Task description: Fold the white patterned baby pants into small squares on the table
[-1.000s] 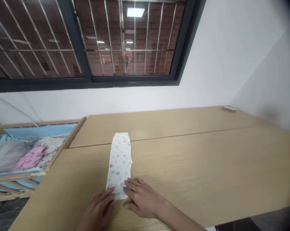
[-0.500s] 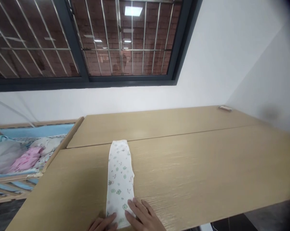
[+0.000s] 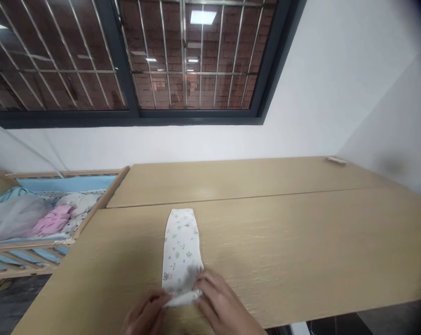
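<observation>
A narrow folded white cloth with small green prints [image 3: 181, 246] lies lengthwise on the light wooden table [image 3: 283, 242]. Its near end is lifted and curled up off the table. My left hand [image 3: 145, 314] pinches that near end from the left. My right hand [image 3: 219, 304] grips the same end from the right, fingers closed on the fabric. Both hands sit at the table's front edge, at the bottom of the view.
A wooden baby cot [image 3: 39, 218] with pink, grey and blue fabrics stands left of the table. A white wall with a barred window [image 3: 133, 56] is behind. A small flat object [image 3: 335, 160] lies at the table's far right corner.
The cloth slid toward me along the table. Both hands went from lying flat on its near end to gripping and lifting that end.
</observation>
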Available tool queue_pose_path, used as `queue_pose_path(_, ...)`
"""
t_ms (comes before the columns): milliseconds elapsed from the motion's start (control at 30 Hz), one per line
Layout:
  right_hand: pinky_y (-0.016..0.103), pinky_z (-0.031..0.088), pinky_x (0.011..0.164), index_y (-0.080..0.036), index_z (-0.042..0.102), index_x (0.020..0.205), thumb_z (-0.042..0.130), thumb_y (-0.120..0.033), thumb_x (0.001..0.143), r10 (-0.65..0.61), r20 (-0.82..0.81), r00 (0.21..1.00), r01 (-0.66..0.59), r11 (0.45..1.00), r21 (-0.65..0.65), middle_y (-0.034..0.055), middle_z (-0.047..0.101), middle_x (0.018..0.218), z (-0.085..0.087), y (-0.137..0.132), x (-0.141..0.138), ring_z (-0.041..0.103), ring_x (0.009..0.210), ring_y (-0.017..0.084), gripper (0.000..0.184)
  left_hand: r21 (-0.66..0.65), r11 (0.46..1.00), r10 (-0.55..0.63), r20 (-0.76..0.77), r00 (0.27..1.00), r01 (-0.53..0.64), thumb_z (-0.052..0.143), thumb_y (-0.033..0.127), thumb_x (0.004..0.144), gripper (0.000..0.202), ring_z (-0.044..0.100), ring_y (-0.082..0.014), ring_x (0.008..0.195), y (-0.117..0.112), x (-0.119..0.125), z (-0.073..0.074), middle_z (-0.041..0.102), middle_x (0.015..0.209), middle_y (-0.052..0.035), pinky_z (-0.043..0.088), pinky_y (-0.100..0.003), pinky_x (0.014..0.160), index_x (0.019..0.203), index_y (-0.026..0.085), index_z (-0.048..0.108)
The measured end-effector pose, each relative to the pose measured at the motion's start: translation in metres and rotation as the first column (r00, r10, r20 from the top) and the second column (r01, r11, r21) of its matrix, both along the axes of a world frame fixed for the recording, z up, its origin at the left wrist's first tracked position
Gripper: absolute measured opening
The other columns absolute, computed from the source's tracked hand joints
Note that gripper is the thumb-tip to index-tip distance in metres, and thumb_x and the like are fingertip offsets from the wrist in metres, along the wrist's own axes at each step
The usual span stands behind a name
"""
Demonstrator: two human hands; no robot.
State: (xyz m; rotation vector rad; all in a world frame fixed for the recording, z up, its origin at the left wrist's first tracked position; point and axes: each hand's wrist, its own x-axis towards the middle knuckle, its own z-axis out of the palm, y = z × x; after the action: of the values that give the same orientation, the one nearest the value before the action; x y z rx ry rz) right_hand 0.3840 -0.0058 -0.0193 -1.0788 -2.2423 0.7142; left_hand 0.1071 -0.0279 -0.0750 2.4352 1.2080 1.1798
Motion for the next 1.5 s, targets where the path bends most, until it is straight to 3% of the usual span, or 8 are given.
queue_pose_path(133,0.034,0.049,0.099,-0.025,0.065,0.120,0.047,-0.030,0.105,-0.047,-0.148,0.988,0.033,0.995,-0.097,0.0073,0.063,0.114,0.036,0.061,-0.008,0.060,0.111,0.021,0.024,-0.085,0.971,0.233,0.161,0.959,-0.222,0.056,0.034,0.098,0.023,0.072,-0.0181,0.088,0.060,0.011,0.038,0.073,0.098,-0.0033,0.060,-0.027,0.080,0.115,0.027,0.070)
queue_pose_path(267,0.036,0.048,0.096,-0.019,0.067,0.119,0.056,-0.026,0.100,-0.167,-0.199,0.966,0.161,0.986,-0.048,0.0083,0.066,0.108,0.019,0.145,-0.028,0.062,0.102,0.022,0.023,-0.259,0.922,0.328,0.124,0.937,-0.288,0.051,0.045,0.097,0.033,0.069,-0.0208,0.089,0.139,0.014,0.058,0.074,0.101,-0.0068,0.058,-0.033,0.082,0.106,0.020,0.071)
queue_pose_path(567,0.034,0.051,0.087,-0.013,0.063,0.114,0.054,-0.013,0.093,-0.424,0.004,0.906,0.420,0.896,-0.142,0.0118,0.069,0.105,-0.036,0.243,-0.054,0.063,0.095,0.022,0.023,-0.303,0.868,0.393,-0.065,0.917,-0.393,0.046,0.029,0.099,0.027,0.066,-0.0247,0.100,0.236,0.035,0.032,0.072,0.106,-0.0120,0.052,-0.037,0.092,0.106,0.015,0.068)
queue_pose_path(700,0.042,0.042,0.108,-0.013,0.056,0.134,0.051,-0.020,0.097,-0.405,0.012,0.914,0.405,0.913,-0.049,0.0182,0.060,0.132,-0.030,0.230,-0.054,0.054,0.124,0.027,0.038,-0.238,0.840,0.470,-0.127,0.873,-0.487,0.040,0.031,0.101,0.039,0.056,-0.0337,0.123,0.212,0.049,0.031,0.063,0.129,-0.0214,0.043,-0.051,0.107,0.128,0.009,0.059)
queue_pose_path(833,0.042,0.025,0.123,-0.017,0.038,0.154,0.041,-0.035,0.106,-0.004,0.086,0.996,-0.012,0.982,0.187,0.0146,0.035,0.162,-0.007,0.194,-0.057,0.028,0.151,0.026,0.052,-0.049,0.859,0.477,-0.280,0.833,-0.509,0.038,0.038,0.102,0.055,0.046,-0.0404,0.136,0.135,0.073,0.016,0.051,0.146,-0.0255,0.039,-0.055,0.112,0.144,0.005,0.049)
queue_pose_path(1033,0.037,0.018,0.126,-0.022,0.033,0.159,0.039,-0.040,0.108,0.527,0.298,0.796,-0.579,0.806,0.123,0.0072,0.025,0.168,-0.021,0.151,-0.072,0.020,0.156,0.019,0.054,-0.076,0.898,0.324,-0.554,0.767,-0.434,0.044,0.051,0.099,0.056,0.058,-0.0426,0.122,0.063,0.096,-0.031,0.068,0.124,-0.0243,0.038,-0.064,0.109,0.129,0.010,0.069)
queue_pose_path(1200,0.041,0.017,0.127,-0.026,0.038,0.157,0.038,-0.046,0.107,0.448,0.364,0.817,-0.503,0.862,0.069,0.0059,0.028,0.166,-0.050,0.177,-0.075,0.023,0.155,0.020,0.053,0.033,0.879,0.413,-0.549,0.726,-0.475,0.047,0.054,0.097,0.059,0.051,-0.0450,0.131,0.068,0.097,-0.038,0.064,0.131,-0.0243,0.042,-0.062,0.107,0.130,0.009,0.067)
queue_pose_path(1500,0.047,0.013,0.127,-0.030,0.034,0.159,0.039,-0.046,0.107,0.263,0.358,0.896,-0.321,0.940,0.113,0.0034,0.024,0.167,-0.050,0.263,-0.072,0.020,0.156,0.022,0.055,0.070,0.861,0.483,-0.423,0.766,-0.504,0.052,0.044,0.096,0.070,0.026,-0.0440,0.150,0.073,0.104,-0.036,0.028,0.164,-0.0203,0.040,-0.060,0.112,0.159,0.019,0.032)
